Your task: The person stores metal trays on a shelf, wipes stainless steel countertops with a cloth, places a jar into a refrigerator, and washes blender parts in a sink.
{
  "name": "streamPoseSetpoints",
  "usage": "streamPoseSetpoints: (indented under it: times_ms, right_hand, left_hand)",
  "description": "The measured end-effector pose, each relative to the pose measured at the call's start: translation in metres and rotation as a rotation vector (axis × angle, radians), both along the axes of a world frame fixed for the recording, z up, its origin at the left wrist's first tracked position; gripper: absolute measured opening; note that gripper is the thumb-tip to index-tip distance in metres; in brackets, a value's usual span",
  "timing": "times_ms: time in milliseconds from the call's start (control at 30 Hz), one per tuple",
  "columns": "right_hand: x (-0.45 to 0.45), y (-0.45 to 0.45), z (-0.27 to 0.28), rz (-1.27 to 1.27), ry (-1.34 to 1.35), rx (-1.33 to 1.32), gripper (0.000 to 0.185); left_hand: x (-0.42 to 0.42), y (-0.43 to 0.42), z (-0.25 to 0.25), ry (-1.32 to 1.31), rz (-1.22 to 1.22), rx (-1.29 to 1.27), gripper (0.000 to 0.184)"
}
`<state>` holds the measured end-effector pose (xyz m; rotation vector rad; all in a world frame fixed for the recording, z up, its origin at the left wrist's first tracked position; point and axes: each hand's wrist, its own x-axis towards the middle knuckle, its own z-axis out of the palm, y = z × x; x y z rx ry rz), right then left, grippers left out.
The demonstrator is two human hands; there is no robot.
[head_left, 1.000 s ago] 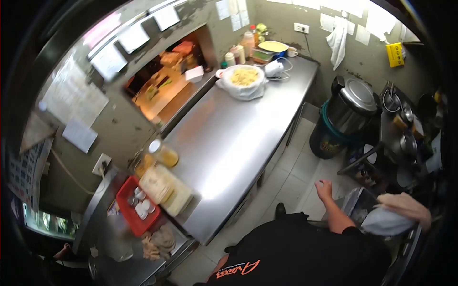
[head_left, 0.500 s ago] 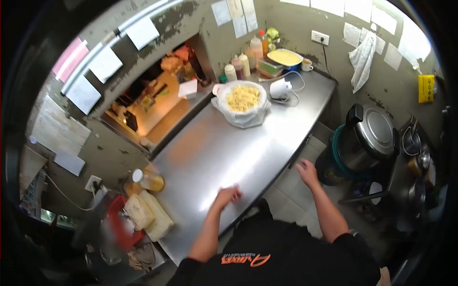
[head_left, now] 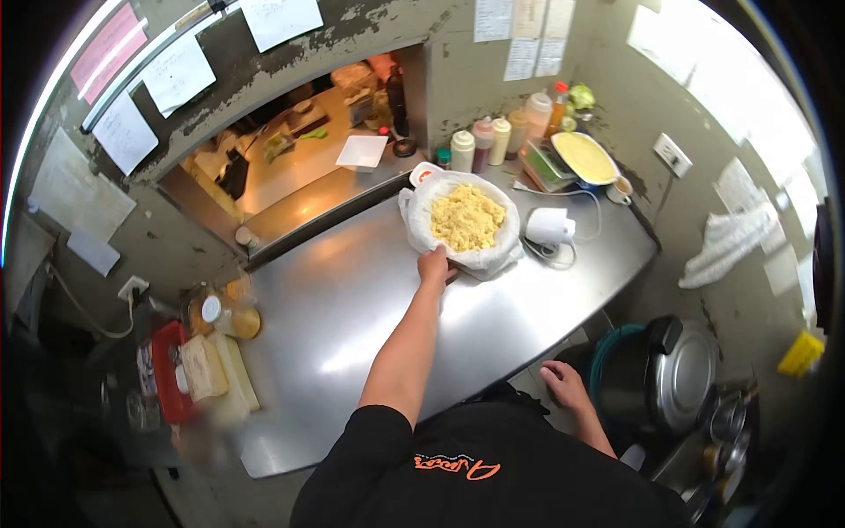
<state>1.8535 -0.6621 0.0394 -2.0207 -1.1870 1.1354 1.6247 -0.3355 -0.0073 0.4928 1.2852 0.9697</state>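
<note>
The left hand (head_left: 434,266) is at the near rim of a plastic-lined container (head_left: 493,261) heaped with yellow food (head_left: 466,217), towards the far end of the worktop (head_left: 352,308). Taking hold looks like the step; I can't tell whether the fingers grip. The right hand (head_left: 568,385) hangs loosely open. Moving that load would probably call for both.

A white corded appliance (head_left: 549,226) rested on the metal counter (head_left: 352,290), near a row of squeeze bottles (head_left: 483,145). A white-lidded jar (head_left: 238,319) stood at the opposite end, near a red tray (head_left: 169,374). A white cloth (head_left: 729,248) hung on the wall (head_left: 651,99), beside papers and below an outlet (head_left: 672,156).
</note>
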Motion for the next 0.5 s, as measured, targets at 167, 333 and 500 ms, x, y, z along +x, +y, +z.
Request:
streamPoseSetpoints:
  times_ms: [167,333,500]
  right_hand:
    - [0.072,0.108,-0.024,0.209,0.233,-0.093,0.050]
    - [0.074,0.239,-0.039,0.044,0.918,-0.346,0.078]
    - [0.031,0.341,-0.062,0.042,1.353,-0.200,0.065]
  left_hand:
    - [0.021,0.000,0.020,-0.014,0.278,-0.005,0.024]
    - [0.019,-0.004,0.002,0.441,0.441,-0.054,0.010]
    - [0.041,0.001,-0.025,0.542,0.487,-0.064,0.080]
